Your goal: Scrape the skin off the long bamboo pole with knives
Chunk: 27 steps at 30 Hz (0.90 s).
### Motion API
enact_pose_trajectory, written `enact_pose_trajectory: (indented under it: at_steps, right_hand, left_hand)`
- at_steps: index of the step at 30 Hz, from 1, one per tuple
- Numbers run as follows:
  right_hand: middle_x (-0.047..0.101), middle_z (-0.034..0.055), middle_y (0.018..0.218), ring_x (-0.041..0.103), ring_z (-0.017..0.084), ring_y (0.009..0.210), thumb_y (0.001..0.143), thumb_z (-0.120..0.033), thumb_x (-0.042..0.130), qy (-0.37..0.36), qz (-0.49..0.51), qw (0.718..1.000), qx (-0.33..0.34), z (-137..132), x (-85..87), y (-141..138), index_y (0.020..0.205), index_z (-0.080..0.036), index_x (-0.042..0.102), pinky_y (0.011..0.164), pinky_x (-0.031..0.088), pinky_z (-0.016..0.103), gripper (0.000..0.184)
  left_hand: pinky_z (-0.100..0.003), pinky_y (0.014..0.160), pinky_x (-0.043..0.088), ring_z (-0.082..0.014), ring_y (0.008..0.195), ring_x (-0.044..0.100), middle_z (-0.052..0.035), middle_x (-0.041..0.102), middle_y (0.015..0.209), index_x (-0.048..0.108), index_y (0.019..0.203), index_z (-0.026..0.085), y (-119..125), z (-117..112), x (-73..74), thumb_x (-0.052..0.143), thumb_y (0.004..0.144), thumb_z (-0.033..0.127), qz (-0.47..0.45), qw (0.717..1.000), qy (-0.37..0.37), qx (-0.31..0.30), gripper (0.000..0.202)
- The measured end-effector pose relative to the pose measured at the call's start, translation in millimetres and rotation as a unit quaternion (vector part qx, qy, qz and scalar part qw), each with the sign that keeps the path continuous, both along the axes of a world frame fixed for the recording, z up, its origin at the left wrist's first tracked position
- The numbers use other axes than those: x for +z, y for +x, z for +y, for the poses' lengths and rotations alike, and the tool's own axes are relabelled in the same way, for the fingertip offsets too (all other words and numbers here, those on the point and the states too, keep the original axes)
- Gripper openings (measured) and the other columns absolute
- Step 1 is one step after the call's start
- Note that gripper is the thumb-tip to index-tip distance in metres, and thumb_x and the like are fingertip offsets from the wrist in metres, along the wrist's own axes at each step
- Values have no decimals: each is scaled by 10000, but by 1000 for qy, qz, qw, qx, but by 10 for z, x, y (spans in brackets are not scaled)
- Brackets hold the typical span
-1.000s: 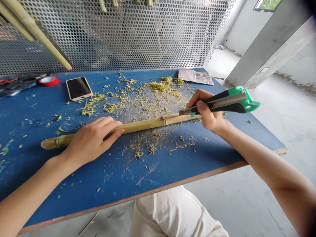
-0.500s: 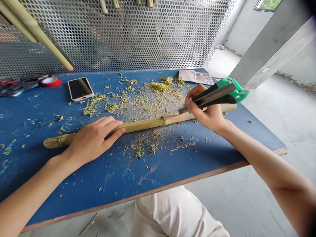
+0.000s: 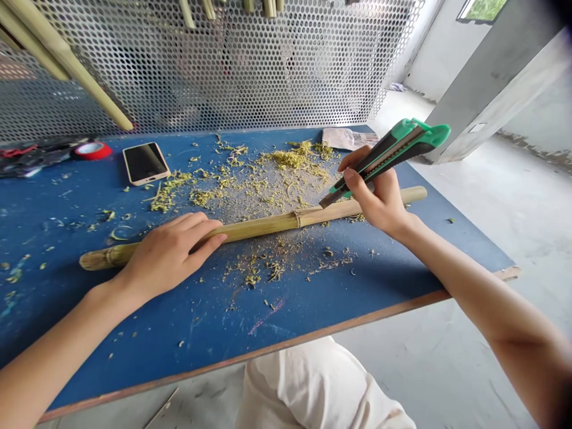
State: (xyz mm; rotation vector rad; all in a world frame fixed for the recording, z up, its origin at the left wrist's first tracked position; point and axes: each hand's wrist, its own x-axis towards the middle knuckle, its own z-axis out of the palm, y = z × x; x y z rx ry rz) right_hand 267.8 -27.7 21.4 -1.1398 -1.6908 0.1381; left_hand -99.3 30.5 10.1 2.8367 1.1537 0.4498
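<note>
A long bamboo stick (image 3: 263, 224) lies across the blue table (image 3: 53, 196), running from lower left to upper right. My left hand (image 3: 167, 253) rests flat over its left part, fingers stretched along it, pressing it down. My right hand (image 3: 378, 193) grips a green and black utility knife (image 3: 388, 152), its blade tip touching the bamboo just right of the node. The knife's handle tilts up and to the right. Green-yellow shavings (image 3: 268, 179) are scattered round the stick.
A phone (image 3: 145, 162) lies at the back left, with a red tape roll (image 3: 92, 149) and dark clutter beyond it. A plastic packet (image 3: 351, 138) sits at the back right. A perforated metal screen (image 3: 223, 65) stands behind, bamboo poles (image 3: 67, 59) leaning on it. The table's front edge is near my knee.
The knife handle has swung upward and steeper while the blade tip stays at the bamboo near the node. My left hand has not moved.
</note>
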Motion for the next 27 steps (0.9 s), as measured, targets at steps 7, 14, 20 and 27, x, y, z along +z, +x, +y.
enact_pose_trajectory:
  at_steps: [7,14,20,27]
  right_hand:
    - [578,27,780,554,183,743,938,-640,572,-1,26,1000,13,-2,7,0,861,-248,617,665,498,343,402]
    - [633,53,939,612,239,975,910,-634,577,-7,66,997,44,71,-14,19,988,-287,624,857,542,413,358]
    - [655,40,968,632,241,1032,926,-606,552,-21,97,994,49,110,-10,30,1077,-313,641,916,539,422,341]
    - [673,42,931,631,220,946,930,-546,595,-10,74,996,59,29,81,-15,846,-277,686,876,547,399,296]
  left_hand:
    - [-366,833,522,-253,997,672,-62,718,1055,697,1078,258,1,-3,-1,320,1010,652,2,1000,3,-2,549]
    - [-375,845,529,-259,1019,675,-64,721,1074,701,1090,258,5,-7,-5,315,1008,652,7,1000,11,1,558]
    - [-379,836,531,-261,1009,678,-69,719,1075,701,1084,253,-1,-9,-3,318,1008,648,7,1000,10,1,555]
    - [-367,804,524,-257,990,675,-64,717,1066,690,1084,259,10,-18,10,329,1005,640,7,1000,3,3,531]
